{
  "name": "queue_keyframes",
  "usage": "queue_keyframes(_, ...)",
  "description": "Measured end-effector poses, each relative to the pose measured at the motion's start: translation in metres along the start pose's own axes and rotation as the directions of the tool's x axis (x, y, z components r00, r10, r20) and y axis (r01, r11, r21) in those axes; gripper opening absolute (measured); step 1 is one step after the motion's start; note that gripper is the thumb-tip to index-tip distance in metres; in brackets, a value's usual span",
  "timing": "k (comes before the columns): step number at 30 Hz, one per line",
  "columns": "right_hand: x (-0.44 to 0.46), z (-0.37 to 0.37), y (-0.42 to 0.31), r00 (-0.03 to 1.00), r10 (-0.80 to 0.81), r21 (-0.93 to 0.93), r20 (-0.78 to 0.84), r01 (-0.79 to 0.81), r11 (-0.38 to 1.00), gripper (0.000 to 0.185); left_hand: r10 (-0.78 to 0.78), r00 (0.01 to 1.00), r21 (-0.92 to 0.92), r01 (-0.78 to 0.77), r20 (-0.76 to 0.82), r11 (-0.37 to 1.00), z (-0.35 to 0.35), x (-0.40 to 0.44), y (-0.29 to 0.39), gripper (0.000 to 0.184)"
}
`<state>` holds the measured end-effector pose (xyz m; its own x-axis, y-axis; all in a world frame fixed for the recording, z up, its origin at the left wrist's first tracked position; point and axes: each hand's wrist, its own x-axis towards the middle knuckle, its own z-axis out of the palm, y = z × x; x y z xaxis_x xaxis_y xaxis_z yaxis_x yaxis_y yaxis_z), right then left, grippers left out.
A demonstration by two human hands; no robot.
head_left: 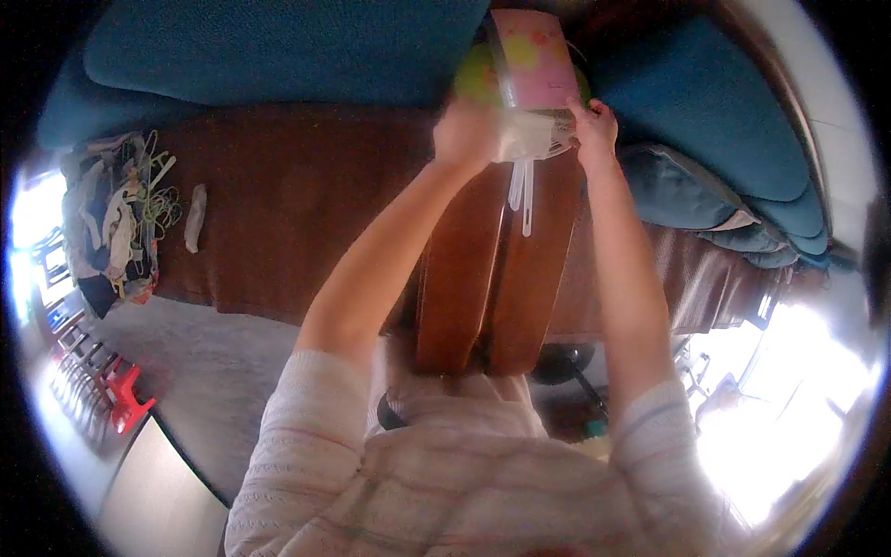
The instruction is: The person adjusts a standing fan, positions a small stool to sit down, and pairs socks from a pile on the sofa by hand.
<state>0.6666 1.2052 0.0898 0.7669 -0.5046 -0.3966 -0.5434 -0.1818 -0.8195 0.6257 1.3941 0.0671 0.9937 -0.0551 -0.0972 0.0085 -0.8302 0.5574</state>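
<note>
Both my arms reach forward over a brown surface. My left hand is smeared by motion at the left side of a white bundle, its fingers hard to make out. My right hand is closed at the bundle's right side, fingertips near the lower corner of a pink panel with a flower pattern. What exactly its fingers grip is unclear. Narrow white strips hang below the bundle. Behind the panel, part of a green rounded thing shows.
Blue cushions line the far side, with a grey-blue pillow at right. A bag of tangled items sits at left beside a small pale packet. A red stool stands on the floor at lower left.
</note>
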Motion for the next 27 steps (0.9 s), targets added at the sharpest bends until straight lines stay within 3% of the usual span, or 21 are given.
queue_keyframes(3,0.029,0.009,0.012,0.999,-0.036,-0.145,0.0,0.036,0.989,0.062,0.047,0.999,-0.145,-0.051,-0.027,0.988,-0.006,-0.016,0.0,0.012)
queue_keyframes(6,0.057,0.015,0.03,0.997,0.001,-0.038,0.073,0.002,0.999,0.052,0.04,0.999,-0.273,-0.04,-0.006,0.961,-0.007,-0.019,-0.004,0.017)
queue_keyframes(9,0.029,0.004,-0.017,0.944,0.221,-0.163,0.246,-0.185,0.969,0.042,0.004,0.998,-0.398,-0.028,-0.062,0.917,0.014,-0.009,-0.015,0.029)
queue_keyframes(11,0.028,0.008,-0.016,0.941,0.254,-0.199,0.222,-0.212,0.957,0.034,-0.055,0.998,-0.505,0.037,-0.021,0.863,0.02,0.0,-0.012,0.041)
queue_keyframes(14,0.024,0.01,-0.015,0.919,0.274,-0.19,0.283,-0.226,0.955,0.033,-0.164,0.982,-0.291,0.184,0.092,0.939,0.004,0.006,-0.002,0.054)
queue_keyframes(16,0.019,0.008,-0.023,0.908,0.295,-0.231,0.298,-0.231,0.945,0.031,-0.16,0.976,-0.413,0.208,0.148,0.887,0.006,0.008,-0.007,0.057)
queue_keyframes(19,0.005,0.008,-0.032,0.876,0.212,-0.005,0.433,-0.233,0.972,0.03,-0.147,0.973,-0.462,0.213,0.175,0.861,0.012,0.011,-0.016,0.059)
queue_keyframes(22,0.011,0.006,-0.033,0.831,0.08,0.096,0.55,-0.158,0.983,0.025,-0.149,0.969,-0.523,0.231,0.195,0.82,0.007,0.011,-0.014,0.058)
queue_keyframes(25,0.021,-0.001,-0.053,0.864,0.135,0.301,0.485,-0.31,0.902,0.018,-0.138,0.972,-0.532,0.22,0.19,0.818,-0.017,0.01,-0.005,0.055)
queue_keyframes(27,0.036,-0.015,-0.063,0.723,0.073,0.399,0.687,-0.459,0.794,0.022,-0.118,0.98,-0.598,0.192,0.162,0.778,-0.014,0.01,-0.004,0.051)
